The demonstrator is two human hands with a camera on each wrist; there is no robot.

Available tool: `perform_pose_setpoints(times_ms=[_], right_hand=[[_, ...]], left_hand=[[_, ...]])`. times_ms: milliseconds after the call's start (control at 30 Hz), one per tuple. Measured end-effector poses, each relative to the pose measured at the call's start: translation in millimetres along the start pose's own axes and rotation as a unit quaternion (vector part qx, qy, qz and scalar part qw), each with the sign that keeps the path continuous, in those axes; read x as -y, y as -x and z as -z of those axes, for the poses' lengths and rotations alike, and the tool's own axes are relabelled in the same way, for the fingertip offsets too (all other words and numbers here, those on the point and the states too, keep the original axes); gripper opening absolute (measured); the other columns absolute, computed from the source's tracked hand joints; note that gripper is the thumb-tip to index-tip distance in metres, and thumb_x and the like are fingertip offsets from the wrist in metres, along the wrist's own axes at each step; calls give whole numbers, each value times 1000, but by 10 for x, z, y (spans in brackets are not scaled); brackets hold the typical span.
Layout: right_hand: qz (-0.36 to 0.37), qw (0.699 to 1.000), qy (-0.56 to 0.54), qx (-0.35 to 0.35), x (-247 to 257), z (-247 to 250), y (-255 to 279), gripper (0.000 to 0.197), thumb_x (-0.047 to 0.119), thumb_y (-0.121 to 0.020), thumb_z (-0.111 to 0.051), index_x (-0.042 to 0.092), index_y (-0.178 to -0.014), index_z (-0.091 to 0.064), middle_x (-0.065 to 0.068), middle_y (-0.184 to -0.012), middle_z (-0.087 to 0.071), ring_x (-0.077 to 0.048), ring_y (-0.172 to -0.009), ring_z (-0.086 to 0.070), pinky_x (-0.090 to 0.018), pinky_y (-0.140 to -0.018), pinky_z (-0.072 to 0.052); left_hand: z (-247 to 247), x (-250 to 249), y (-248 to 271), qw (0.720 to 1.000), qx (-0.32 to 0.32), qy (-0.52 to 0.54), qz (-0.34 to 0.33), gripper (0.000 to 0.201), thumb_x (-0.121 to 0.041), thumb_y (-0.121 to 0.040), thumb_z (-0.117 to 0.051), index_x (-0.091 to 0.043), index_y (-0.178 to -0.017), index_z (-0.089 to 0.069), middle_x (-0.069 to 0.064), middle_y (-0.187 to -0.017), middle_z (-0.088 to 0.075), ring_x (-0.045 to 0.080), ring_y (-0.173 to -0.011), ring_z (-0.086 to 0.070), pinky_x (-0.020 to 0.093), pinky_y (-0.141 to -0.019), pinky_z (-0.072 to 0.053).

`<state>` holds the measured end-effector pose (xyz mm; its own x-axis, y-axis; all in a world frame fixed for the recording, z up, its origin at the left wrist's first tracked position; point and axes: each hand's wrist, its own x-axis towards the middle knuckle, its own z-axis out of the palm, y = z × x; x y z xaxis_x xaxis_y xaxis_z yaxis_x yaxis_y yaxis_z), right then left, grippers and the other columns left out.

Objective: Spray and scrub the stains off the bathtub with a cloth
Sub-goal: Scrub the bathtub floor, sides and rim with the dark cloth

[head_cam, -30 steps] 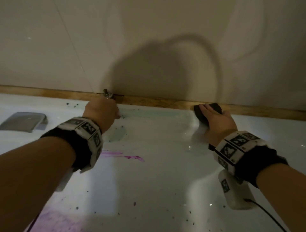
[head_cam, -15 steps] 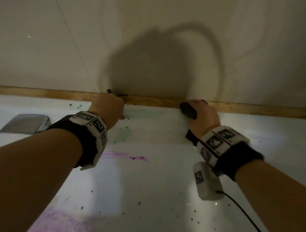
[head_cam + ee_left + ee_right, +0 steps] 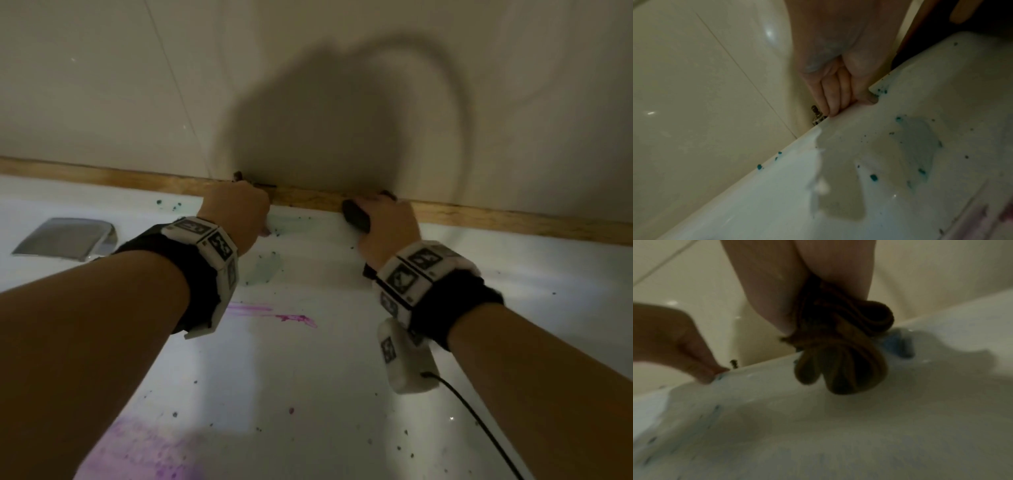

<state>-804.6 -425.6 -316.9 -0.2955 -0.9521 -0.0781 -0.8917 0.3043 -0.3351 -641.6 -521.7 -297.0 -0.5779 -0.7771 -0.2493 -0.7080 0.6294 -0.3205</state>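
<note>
A: Where is the cloth?

B: The dark brown folded cloth (image 3: 840, 356) is bunched in the right hand (image 3: 387, 226), whose fingers are wrapped round it. It is pressed against the far edge of the glossy white bathtub (image 3: 308, 359), just below the strip of yellowish wooden trim (image 3: 479, 216) that runs under the cream tiled wall (image 3: 102, 85).

A: And the left hand?

B: The left hand (image 3: 236, 209) grips the same far rim. Seen from the left wrist, its fingers (image 3: 830, 97) are curled over the edge with the thumb on the inside face. It holds only the tub's rim.

A: What is in the tub?

B: Stains, mostly. A pale teal smear (image 3: 263, 270) sits between the two wrists, with small teal specks (image 3: 873, 177) scattered around it. Lower down lies a magenta streak (image 3: 294, 318), and a faint purple patch (image 3: 144, 452) spreads at the near left. Dark flecks dot the surface.

A: Anything else?

B: A shiny chrome plate (image 3: 65, 238) lies flat on the tub's ledge, well to the left of the left hand. A small metal fitting (image 3: 816, 113) pokes up by the wall just beyond the left fingertips. Both wrists carry black bands with white marker blocks.
</note>
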Motion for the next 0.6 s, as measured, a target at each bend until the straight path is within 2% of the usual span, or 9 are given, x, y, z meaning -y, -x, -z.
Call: perform_pose_setpoints(times_ms=[100, 200, 300, 367, 467, 533, 600], right_hand=[[56, 998, -7, 25, 192, -78, 22, 63, 9, -88, -50, 25, -145, -27, 7, -152, -23, -26, -132, -24, -28, -111, -17], [107, 994, -33, 18, 257, -210, 151, 62, 8, -88, -49, 29, -143, -29, 14, -152, -22, -24, -124, -30, -25, -107, -23], [119, 989, -70, 44, 303, -156, 193, 61, 19, -88, -55, 22, -144, -30, 9, -154, -16, -21, -133, -27, -23, -109, -18], [83, 987, -120, 72, 336, -65, 166, 61, 26, -91, -51, 13, -146, -26, 4, -156, -7, -19, -140, -17, -22, -110, -13], [41, 984, -119, 123, 398, 51, 88, 61, 19, -94, -43, 10, -147, -16, 0, -157, 2, -26, -143, -8, -27, -112, -13], [43, 988, -57, 137, 430, 107, 56, 65, 13, -92, -45, 11, -148, -12, -3, -157, 0, -27, -142, -11, -28, -111, -16], [52, 992, -46, 109, 437, 145, 40, 72, 12, -88, -57, 12, -147, -16, -5, -154, -15, -24, -138, -22, -24, -106, -23]], left_hand=[[12, 9, -4, 1000, -12, 23, 3, 24, -27, -93, -52, -12, -107, -66, 7, -103, -65, 25, -98, -60, 34, -80, -48], [7, 6, 4, 1000, -3, 29, 8, 27, -29, -93, -53, -13, -110, -66, 7, -104, -64, 25, -99, -60, 33, -82, -48], [-16, -4, 6, 999, -19, 35, 12, 27, -29, -93, -54, -13, -110, -66, 9, -104, -64, 25, -99, -61, 31, -77, -46], [-30, 1, 7, 999, -26, 39, 13, 27, -31, -93, -54, -13, -110, -67, 9, -103, -65, 25, -98, -61, 30, -75, -44], [-46, 22, 10, 998, -33, 56, 12, 29, -33, -92, -55, -12, -109, -68, 9, -102, -65, 26, -96, -61, 31, -75, -45], [-59, 20, 11, 997, -44, 60, 15, 29, -32, -92, -55, -11, -107, -68, 10, -101, -65, 26, -95, -61, 30, -72, -43], [-78, 13, 13, 996, -59, 65, 23, 28, -32, -91, -57, -11, -106, -69, 10, -100, -66, 25, -93, -62, 29, -68, -40]])
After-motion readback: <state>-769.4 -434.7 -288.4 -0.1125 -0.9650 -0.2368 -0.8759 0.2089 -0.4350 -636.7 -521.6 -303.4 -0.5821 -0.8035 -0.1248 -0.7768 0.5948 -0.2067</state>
